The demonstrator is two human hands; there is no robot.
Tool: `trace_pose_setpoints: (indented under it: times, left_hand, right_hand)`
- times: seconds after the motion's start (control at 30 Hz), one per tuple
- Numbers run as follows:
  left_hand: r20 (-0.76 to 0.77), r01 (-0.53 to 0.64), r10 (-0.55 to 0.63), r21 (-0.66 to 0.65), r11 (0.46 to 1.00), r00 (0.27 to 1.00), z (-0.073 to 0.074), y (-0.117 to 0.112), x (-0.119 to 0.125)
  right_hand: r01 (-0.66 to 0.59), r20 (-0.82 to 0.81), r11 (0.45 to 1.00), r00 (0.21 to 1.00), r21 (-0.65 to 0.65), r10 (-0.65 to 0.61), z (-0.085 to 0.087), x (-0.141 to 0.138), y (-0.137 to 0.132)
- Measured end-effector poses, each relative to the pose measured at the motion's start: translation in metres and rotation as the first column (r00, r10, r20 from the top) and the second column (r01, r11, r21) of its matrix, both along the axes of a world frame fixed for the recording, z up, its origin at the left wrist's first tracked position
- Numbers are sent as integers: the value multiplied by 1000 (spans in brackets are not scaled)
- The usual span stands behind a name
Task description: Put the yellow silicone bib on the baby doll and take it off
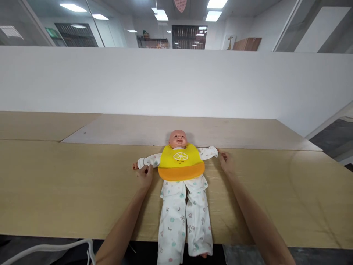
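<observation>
A baby doll lies on its back, its head toward the wall and its arms spread sideways. It wears white printed pyjamas and a yellow silicone bib with an orange catch pocket and a white citrus-slice print. My left hand is closed at the lower edge of the doll's sleeve on the left side, seemingly pinching its cloth. On the other side, my right hand has its fingers curled together beside the cuff and the doll's small hand; what lies between the fingertips is hidden.
The doll rests on a tan-covered table with a paler panel along the back. A white wall rises behind it, with glass above. A white tube curves at the lower left. The doll's legs extend past the front edge.
</observation>
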State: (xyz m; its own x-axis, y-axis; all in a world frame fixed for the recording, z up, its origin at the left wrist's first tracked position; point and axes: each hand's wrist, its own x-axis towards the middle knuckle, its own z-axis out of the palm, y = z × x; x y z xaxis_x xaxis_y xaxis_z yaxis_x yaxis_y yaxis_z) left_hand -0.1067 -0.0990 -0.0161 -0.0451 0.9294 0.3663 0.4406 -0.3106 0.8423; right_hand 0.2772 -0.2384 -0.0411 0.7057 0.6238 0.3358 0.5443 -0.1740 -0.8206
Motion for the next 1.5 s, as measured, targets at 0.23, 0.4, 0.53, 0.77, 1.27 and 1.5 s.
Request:
trace_pose_setpoints:
  times: [0.23,0.4,0.53,0.77,1.27,1.5]
  left_hand:
    - [31,50,-48,-80,995,998,-5,6,-2]
    - [26,60,-58,-93,994,998,-3,5,0]
    - [51,64,-60,-85,994,997,-5,6,-1]
    - [102,94,-82,-118,989,991,-8,5,-7]
    - [79,148,-138,-145,978,987,-6,2,-8]
    - [-15,178,-181,-110,978,983,-4,0,-8]
  right_hand:
    - [-30,211,990,976,-139,60,6,-2,36]
    - [-83,251,980,960,-179,127,7,2,45]
    - [-29,227,983,971,-183,71,9,2,32]
    - [19,120,987,993,-157,0,4,-10,-10]
    - [-161,-142,987,977,11,161,0,-21,-40]
    - [-118,-262,992,957,55,128,-5,-22,-42]
